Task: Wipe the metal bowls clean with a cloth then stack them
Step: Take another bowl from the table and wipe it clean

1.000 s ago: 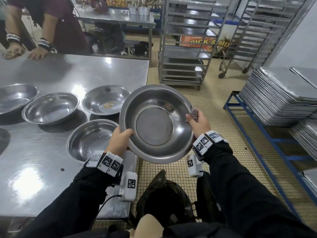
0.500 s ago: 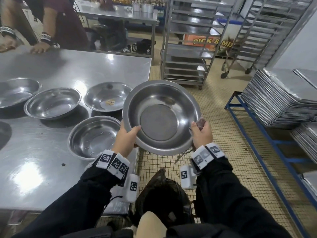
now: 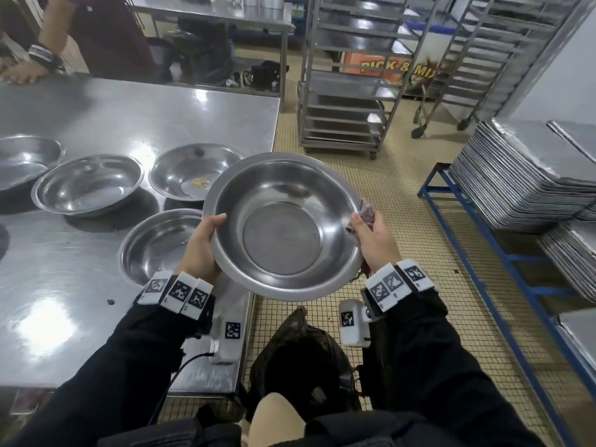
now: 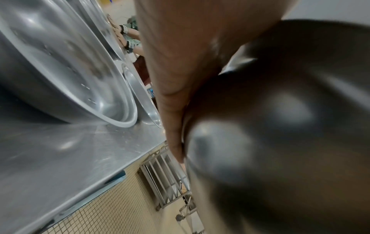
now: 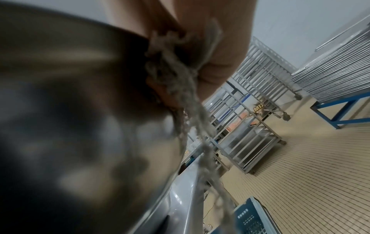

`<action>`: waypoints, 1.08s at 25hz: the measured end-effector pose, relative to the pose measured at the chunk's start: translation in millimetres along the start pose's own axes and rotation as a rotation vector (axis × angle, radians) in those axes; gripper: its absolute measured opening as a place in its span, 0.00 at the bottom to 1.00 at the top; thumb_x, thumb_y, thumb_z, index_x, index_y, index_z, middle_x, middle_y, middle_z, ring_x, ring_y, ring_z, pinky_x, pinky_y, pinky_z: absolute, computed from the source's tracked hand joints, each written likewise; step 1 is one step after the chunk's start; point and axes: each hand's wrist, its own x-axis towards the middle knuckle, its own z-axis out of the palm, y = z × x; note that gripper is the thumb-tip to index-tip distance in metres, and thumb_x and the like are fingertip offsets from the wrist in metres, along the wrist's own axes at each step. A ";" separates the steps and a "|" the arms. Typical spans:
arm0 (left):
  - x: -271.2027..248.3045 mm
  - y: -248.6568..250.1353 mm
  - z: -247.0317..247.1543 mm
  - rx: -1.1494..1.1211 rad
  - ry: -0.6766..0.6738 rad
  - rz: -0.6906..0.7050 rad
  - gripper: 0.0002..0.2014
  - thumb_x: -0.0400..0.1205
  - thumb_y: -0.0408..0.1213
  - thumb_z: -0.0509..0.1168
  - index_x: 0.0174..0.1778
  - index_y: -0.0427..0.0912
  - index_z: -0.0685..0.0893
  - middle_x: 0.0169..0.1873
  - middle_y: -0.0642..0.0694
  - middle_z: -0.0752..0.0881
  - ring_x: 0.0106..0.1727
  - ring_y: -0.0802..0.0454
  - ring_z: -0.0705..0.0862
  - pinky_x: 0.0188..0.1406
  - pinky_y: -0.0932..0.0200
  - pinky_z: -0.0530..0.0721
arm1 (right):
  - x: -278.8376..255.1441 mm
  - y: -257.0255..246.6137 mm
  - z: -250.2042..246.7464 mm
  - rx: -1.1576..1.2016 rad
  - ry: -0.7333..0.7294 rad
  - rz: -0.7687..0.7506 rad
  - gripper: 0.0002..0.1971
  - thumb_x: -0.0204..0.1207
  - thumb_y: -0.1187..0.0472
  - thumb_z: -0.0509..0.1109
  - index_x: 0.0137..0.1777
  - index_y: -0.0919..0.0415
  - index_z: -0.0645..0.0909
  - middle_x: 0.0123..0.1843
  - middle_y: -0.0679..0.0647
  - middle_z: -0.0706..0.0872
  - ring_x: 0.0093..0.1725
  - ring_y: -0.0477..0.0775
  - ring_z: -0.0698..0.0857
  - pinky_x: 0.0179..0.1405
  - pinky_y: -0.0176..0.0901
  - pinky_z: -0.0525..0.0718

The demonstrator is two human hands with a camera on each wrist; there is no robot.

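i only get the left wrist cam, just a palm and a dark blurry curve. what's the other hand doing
Observer: The right hand grips the held bowl at its right rim, a cloth bunched in its fingers.
Operator: cloth touching the bowl?
Observer: Yes, frayed strands hang against the bowl's outside.
Operator: any bowls dirty on the table
Observer: The far bowl has yellowish residue on its bottom.

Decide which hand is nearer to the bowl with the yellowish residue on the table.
Left. The left hand grips the held bowl's rim on the table side, just in front of the residue bowl. The right hand, holding the cloth, is at the opposite rim, over the floor.
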 end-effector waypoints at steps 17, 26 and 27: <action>20.3 1.8 -7.9 0.027 -0.207 0.056 0.29 0.84 0.51 0.57 0.75 0.33 0.73 0.62 0.32 0.81 0.62 0.38 0.81 0.65 0.41 0.78 | 1.3 -1.9 -16.6 -0.010 -0.034 0.020 0.08 0.79 0.54 0.68 0.54 0.55 0.78 0.50 0.62 0.86 0.41 0.57 0.86 0.44 0.51 0.88; 13.4 -22.8 23.0 0.228 0.025 0.008 0.16 0.85 0.39 0.54 0.43 0.34 0.83 0.28 0.44 0.87 0.32 0.50 0.86 0.37 0.55 0.83 | -19.0 10.7 24.0 0.163 0.209 0.041 0.10 0.82 0.54 0.63 0.59 0.56 0.70 0.49 0.53 0.82 0.44 0.48 0.85 0.36 0.35 0.80; 10.3 -27.7 25.3 0.286 0.014 0.006 0.17 0.86 0.38 0.53 0.39 0.35 0.83 0.25 0.45 0.86 0.31 0.50 0.84 0.36 0.56 0.82 | -20.1 12.9 27.6 0.181 0.249 0.054 0.10 0.82 0.56 0.64 0.59 0.57 0.70 0.48 0.52 0.82 0.43 0.47 0.84 0.36 0.34 0.79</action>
